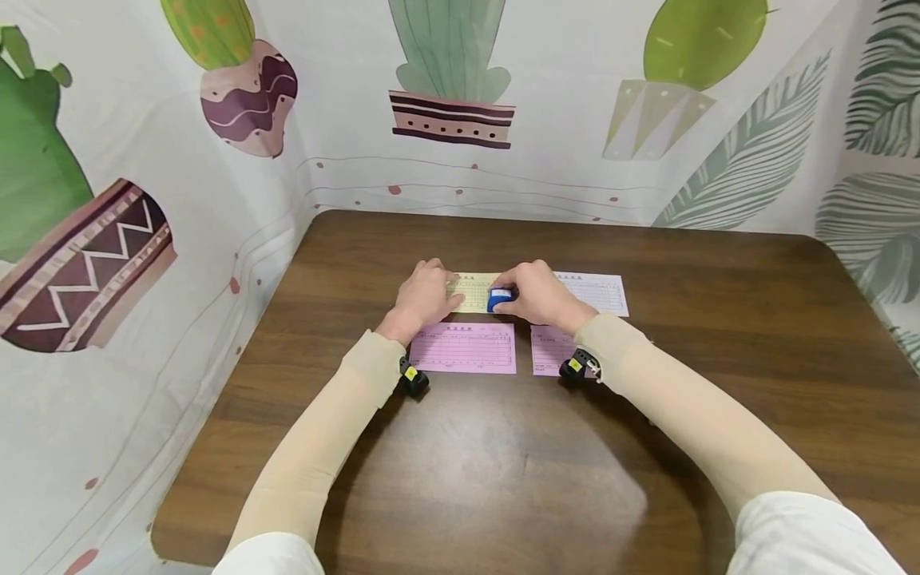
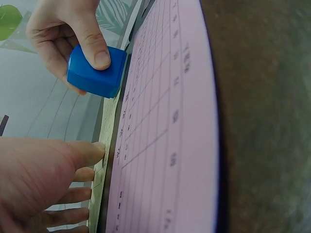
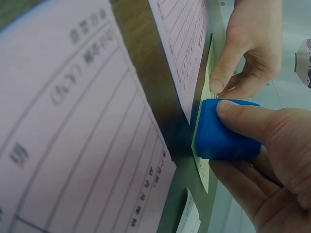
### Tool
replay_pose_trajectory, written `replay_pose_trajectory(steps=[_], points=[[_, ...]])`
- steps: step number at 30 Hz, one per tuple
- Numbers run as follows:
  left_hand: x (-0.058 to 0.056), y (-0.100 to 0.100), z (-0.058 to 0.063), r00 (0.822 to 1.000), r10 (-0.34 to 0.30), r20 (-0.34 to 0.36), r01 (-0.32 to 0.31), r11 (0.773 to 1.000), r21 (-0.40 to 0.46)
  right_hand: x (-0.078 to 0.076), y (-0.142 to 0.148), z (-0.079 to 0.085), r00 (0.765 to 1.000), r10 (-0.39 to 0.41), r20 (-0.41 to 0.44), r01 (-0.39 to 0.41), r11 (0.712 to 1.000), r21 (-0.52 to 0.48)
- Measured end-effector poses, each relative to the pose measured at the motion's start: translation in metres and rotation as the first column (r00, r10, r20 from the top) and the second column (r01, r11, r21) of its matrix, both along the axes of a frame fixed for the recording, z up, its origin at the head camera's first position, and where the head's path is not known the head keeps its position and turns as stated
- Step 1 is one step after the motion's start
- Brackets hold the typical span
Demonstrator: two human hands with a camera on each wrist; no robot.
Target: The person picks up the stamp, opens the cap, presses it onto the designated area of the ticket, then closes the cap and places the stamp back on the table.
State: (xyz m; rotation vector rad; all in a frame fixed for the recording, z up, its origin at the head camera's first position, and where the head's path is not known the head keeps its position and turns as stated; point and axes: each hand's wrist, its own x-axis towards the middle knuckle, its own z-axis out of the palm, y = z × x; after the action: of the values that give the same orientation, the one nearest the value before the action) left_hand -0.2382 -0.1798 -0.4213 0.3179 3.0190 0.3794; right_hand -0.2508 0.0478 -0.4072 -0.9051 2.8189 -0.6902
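Observation:
A blue self-inking stamp [image 1: 500, 299] stands on the right part of a yellow form slip [image 1: 471, 292]. My right hand [image 1: 537, 295] grips it, the thumb on one side and the fingers on the other, as the right wrist view shows with the stamp [image 3: 227, 130] against the paper. My left hand [image 1: 426, 294] rests on the left end of the yellow slip, its fingers extended and its thumb touching the paper in the left wrist view. The mark under the stamp is hidden.
A pink form [image 1: 463, 348] lies in front of the yellow slip, and a second pink form [image 1: 550, 351] lies under my right wrist. Farther right is a white form [image 1: 596, 294]. All lie on a brown wooden table [image 1: 503, 463], backed by a cactus-print cloth [image 1: 561, 176].

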Motion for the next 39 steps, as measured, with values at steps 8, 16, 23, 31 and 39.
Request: replay_pose_trajectory(steps=[8, 16, 23, 31, 39], points=[[-0.0007, 0.0009, -0.0014, 1.0, 0.006, 0.001, -0.006, 1.0, -0.004, -0.0008, 0.0015, 0.0001, 1.0, 0.006, 0.004, -0.006, 1.0, -0.001], [-0.0006, 0.0016, 0.0016, 1.0, 0.011, -0.005, -0.011, 1.0, -0.006, -0.0043, 0.0018, -0.0003, 1.0, 0.012, -0.007, -0.012, 1.0, 0.004], [0.0005, 0.0013, -0.0004, 1.0, 0.005, -0.022, -0.005, 1.0, -0.002, -0.0019, 0.0019, 0.0007, 1.0, 0.018, -0.015, -0.018, 1.0, 0.002], [0.001, 0.0041, -0.0038, 1.0, 0.003, -0.012, -0.003, 1.0, -0.007, 0.0004, 0.0053, 0.0004, 1.0, 0.022, 0.011, -0.022, 1.0, 0.005], [-0.0019, 0.0034, 0.0006, 1.0, 0.0, -0.017, 0.0, 1.0, -0.007, -0.0028, 0.0034, 0.0041, 1.0, 0.028, -0.007, -0.029, 0.999, -0.016]])
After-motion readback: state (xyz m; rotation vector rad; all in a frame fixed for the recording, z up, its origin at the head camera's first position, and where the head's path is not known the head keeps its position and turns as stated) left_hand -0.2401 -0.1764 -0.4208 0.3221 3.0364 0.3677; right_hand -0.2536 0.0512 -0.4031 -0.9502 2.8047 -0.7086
